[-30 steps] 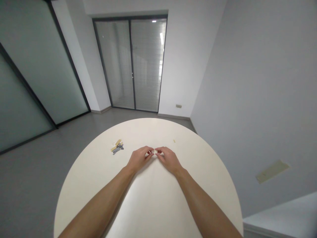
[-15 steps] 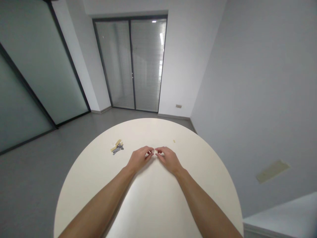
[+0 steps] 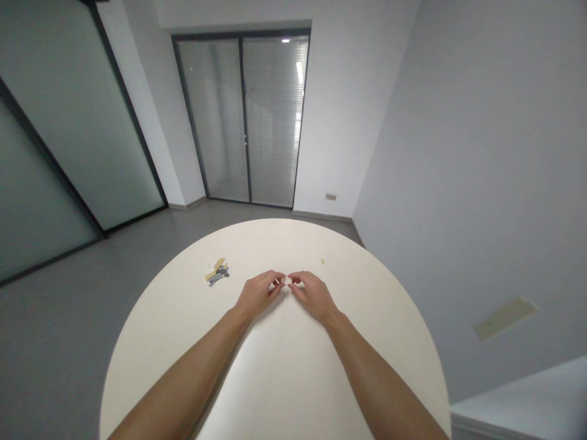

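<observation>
White tabletop, most pieces heaped, one between the hands

Near the middle of the round top, the left hand and the right hand face each other, with the fingers curled and drawn in narrow. Their fingertips almost meet over a small pale piece. Whether they grip it or only touch it is too small to tell (from up here it is barely a fleck of light). Just beyond the left hand lies a heap of tan and grey pieces, loosely piled and touched by neither hand. Beyond the right hand, a tiny yellow bit lies alone, apart from the fingers. As things lie now, the bulk of the pieces sit together in the heap, and only the one pale piece is up between the hands, so most of them are left untouched. Past the table's far edge are a grey floor and a glass door with blinds.
</observation>
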The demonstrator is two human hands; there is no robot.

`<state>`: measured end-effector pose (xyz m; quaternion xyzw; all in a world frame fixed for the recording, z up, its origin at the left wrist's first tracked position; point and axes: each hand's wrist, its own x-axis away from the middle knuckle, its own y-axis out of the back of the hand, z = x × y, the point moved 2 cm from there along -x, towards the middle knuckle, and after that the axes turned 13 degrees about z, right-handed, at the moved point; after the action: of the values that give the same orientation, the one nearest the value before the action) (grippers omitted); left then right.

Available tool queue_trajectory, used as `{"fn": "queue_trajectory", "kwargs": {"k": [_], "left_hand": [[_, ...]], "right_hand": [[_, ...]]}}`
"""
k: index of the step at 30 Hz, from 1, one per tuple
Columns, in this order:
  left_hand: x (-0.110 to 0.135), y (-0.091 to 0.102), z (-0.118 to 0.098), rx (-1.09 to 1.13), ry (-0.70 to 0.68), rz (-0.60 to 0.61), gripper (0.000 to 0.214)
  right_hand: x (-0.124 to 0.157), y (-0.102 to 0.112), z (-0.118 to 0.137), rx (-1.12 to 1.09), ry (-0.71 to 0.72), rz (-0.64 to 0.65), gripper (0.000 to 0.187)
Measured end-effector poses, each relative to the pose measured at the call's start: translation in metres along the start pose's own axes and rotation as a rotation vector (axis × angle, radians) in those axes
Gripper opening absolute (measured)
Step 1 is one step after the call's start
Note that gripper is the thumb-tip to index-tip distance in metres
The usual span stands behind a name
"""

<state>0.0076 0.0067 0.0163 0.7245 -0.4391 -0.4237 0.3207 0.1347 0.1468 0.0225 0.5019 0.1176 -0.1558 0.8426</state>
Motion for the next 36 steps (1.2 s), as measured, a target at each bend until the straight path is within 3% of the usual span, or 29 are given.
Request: {"fn": "queue_trajectory", "kwargs": {"k": [36], "left_hand": [[0.0,0.0003,-0.0002,-0.011,-0.023,-0.015,0.018]], "right_hand": [[0.0001,-0.0026,-0.0015,0.003,-0.003,-0.009,0.016]]}}
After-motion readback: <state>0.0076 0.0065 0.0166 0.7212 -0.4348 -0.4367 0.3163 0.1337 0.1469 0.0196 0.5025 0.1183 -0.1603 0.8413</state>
